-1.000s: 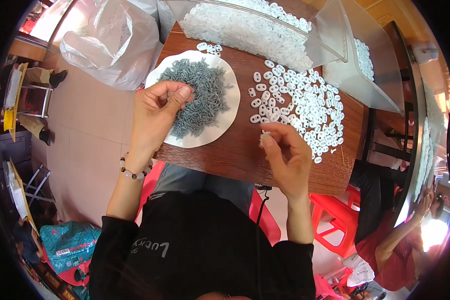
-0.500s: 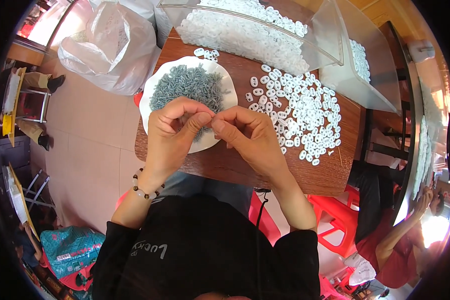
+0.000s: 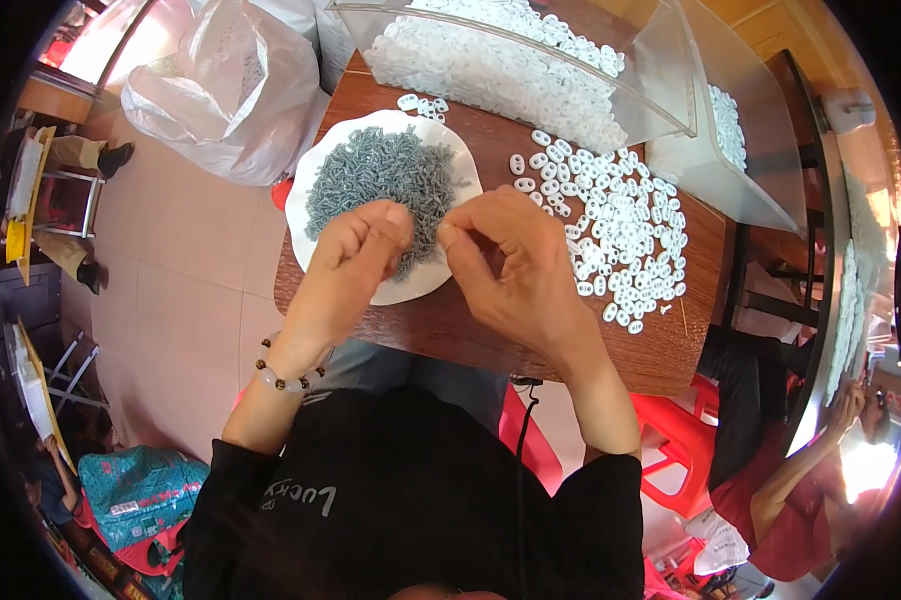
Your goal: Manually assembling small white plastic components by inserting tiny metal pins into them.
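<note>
My left hand hovers over the near edge of a scalloped white plate. Its thumb presses against the curled fingers, and anything between them is too small to make out. My right hand pinches with thumb and forefinger beside the plate's right rim; what it holds, if anything, is hidden. A short gap separates the two hands. On the plate lies a heap of tiny grey pieces that look like little springs. Right of my right hand, many white oval plastic pieces with two holes are spread on the brown table.
A clear bin full of white pieces stands at the table's far side, with another clear divider on the right. A large white sack sits on the floor, far left. A red stool and a co-worker are at the right.
My fingertips were together over the plate and have since come apart. The left hand's fingers have curled in more, and the right hand has shifted slightly right.
</note>
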A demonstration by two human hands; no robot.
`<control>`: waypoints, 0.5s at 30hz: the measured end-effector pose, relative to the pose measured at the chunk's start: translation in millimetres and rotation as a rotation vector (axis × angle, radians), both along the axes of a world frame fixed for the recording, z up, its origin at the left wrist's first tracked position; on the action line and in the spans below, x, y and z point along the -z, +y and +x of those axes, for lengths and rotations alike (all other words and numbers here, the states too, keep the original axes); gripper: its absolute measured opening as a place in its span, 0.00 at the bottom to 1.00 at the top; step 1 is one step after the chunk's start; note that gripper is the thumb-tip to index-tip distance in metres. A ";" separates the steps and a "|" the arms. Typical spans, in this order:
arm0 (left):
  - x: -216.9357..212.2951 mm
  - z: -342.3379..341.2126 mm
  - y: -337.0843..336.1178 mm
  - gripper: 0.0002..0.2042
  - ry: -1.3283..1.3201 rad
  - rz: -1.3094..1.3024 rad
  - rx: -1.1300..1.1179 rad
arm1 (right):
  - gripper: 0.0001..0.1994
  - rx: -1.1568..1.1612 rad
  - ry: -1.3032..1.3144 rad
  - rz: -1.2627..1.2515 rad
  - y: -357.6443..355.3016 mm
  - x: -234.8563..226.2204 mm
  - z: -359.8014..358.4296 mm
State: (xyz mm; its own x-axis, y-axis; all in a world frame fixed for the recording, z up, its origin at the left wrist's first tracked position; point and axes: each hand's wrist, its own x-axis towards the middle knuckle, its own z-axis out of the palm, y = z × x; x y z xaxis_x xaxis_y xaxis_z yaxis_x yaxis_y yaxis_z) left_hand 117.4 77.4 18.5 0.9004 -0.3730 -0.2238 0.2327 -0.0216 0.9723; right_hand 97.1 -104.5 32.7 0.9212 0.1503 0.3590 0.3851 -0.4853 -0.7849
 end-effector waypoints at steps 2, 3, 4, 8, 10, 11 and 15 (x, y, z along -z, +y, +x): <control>-2.5 -1.4 0.1 0.12 0.075 -0.101 -0.017 | 0.02 0.026 0.031 0.025 -1.7 5.7 1.6; -4.0 -3.0 -0.9 0.12 0.014 -0.027 -0.059 | 0.02 0.004 -0.014 -0.071 -2.6 13.7 3.8; -5.0 -5.1 -2.4 0.12 -0.045 0.047 -0.100 | 0.02 -0.018 -0.057 -0.167 -3.3 17.8 4.1; -0.8 -9.3 -9.6 0.12 -0.123 0.045 -0.103 | 0.04 0.069 0.160 -0.002 -0.4 10.9 -6.1; 0.4 -12.3 -13.8 0.11 -0.117 0.015 -0.093 | 0.05 0.099 0.118 0.121 -3.0 6.9 -13.5; -0.1 -14.3 -16.6 0.11 -0.104 0.007 -0.084 | 0.05 0.110 0.130 0.113 -5.1 2.6 -19.3; -1.2 -23.5 -36.0 0.12 -0.090 -0.015 -0.021 | 0.07 0.104 -0.018 0.050 -15.5 -1.7 -36.8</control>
